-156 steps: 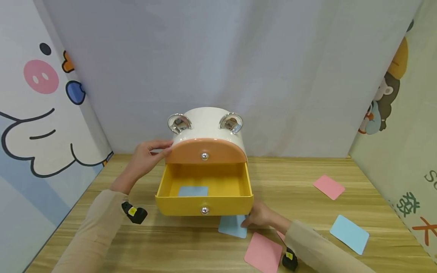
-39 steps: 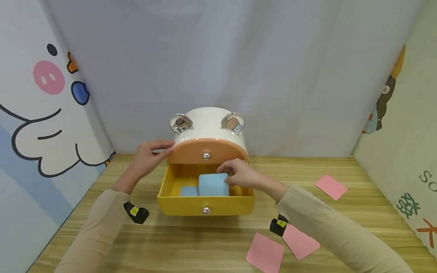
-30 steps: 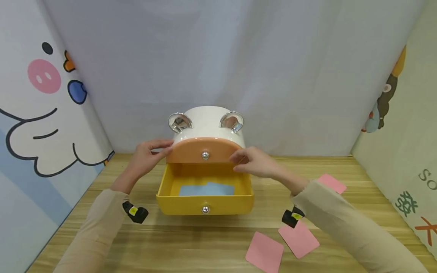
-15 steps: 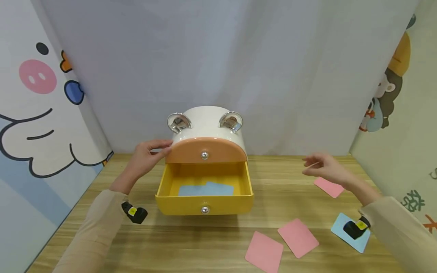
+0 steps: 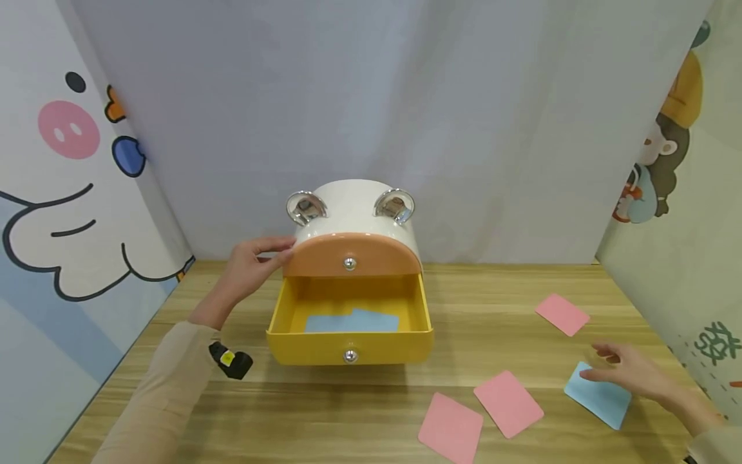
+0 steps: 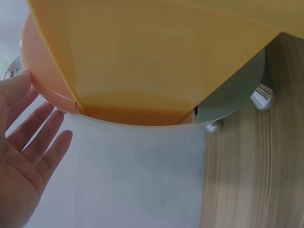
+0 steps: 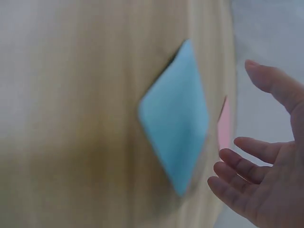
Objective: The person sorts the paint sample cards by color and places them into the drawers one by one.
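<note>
OK, we've got the L hand (image 5: 249, 267) at the left side of the drawer box (image 5: 356, 209), fingertips touching, fingers extended, no grip. R hand (image 5: 632, 370), thumb & fingers apart w/ nothing held, hovers by the blue card (image 5: 599, 402) on the counter (image 5: 278, 425), well right of the box. Box's yellow drawer (image 5: 313, 350) is out, 2 blue cards (image 5: 377, 321) inside. 3 pink cards (image 5: 509, 405) lie right of the box.
</note>
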### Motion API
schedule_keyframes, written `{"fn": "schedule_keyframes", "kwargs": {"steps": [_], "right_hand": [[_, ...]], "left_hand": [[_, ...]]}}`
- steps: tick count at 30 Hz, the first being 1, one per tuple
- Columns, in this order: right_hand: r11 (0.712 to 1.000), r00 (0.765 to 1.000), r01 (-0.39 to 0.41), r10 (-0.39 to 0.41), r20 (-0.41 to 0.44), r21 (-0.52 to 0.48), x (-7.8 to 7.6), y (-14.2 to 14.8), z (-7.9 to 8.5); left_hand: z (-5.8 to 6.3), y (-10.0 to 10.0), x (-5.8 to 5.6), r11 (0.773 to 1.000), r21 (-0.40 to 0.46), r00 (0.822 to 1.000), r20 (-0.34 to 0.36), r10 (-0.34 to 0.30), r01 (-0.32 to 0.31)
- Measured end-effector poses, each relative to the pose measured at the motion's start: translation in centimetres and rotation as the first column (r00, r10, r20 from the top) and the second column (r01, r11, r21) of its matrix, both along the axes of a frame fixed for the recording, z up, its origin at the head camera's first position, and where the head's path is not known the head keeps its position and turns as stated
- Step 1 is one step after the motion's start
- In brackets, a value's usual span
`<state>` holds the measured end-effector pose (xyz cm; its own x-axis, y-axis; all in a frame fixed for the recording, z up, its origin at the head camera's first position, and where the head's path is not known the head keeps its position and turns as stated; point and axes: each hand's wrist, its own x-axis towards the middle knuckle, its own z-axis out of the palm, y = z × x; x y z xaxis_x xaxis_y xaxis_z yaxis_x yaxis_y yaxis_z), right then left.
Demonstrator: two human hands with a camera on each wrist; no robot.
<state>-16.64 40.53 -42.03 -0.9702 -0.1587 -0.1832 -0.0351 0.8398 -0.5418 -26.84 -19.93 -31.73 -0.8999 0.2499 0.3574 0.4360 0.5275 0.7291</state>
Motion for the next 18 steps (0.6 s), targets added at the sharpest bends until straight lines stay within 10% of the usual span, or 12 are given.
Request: {"fn": "schedule_keyframes", "kwargs": {"steps": [18], "right_hand": [[0.969, 0.979, 0.049, 0.0, -0.202, 0.24, 2.4, -0.7, -2.4]], "left_hand": [[0.0, 0.1, -0.1, 1.0, 0.004, 1.0, -0.003, 0.005, -0.005]]}}
